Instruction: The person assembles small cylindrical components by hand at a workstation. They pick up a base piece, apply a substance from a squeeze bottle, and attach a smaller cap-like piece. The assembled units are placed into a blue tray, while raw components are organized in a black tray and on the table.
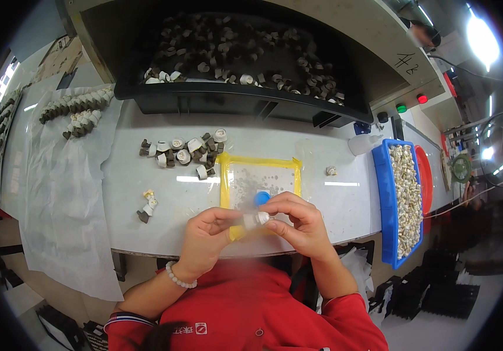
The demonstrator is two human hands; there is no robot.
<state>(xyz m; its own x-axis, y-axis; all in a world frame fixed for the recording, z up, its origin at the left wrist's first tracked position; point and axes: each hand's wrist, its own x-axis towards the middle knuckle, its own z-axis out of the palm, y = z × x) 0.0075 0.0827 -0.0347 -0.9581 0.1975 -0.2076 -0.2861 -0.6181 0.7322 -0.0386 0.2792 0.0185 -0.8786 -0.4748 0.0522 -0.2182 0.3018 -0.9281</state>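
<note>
Both hands met over the near table edge, pinching one small white part (255, 220) between them: the left hand (204, 237) gripped one end with thumb and fingers, the right hand (301, 222) closed its fingertips on the other. This looked like the fitting or checking step. A blue cap (261, 198) lay just behind on the yellow tray (223, 175). Next would likely call for a steady twist or press, then setting the part aside.
</note>
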